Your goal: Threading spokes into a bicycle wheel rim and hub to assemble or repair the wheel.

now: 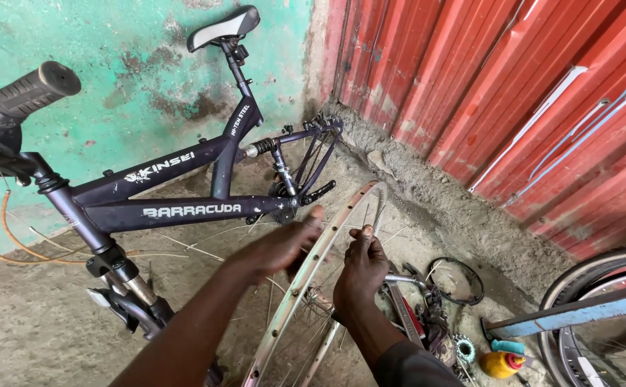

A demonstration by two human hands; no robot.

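A bare silver wheel rim (295,297) with thin spokes stands on edge in front of me. My left hand (281,247) rests on the outer side of the rim, fingers around its edge. Inside the rim, my right hand (359,269) pinches a spoke (376,215) near its upper end. Just behind the rim, a dark purple bicycle frame (184,208) with a black and white saddle (225,27) leans against the wall, without its wheels.
Green wall (112,72) behind the bike, red corrugated metal wall (506,86) at right. Loose spokes lie on the concrete floor (33,315). Tools, a sprocket (464,350), a black ring (456,279) and a yellow bottle (501,363) lie at right, by another wheel (600,322).
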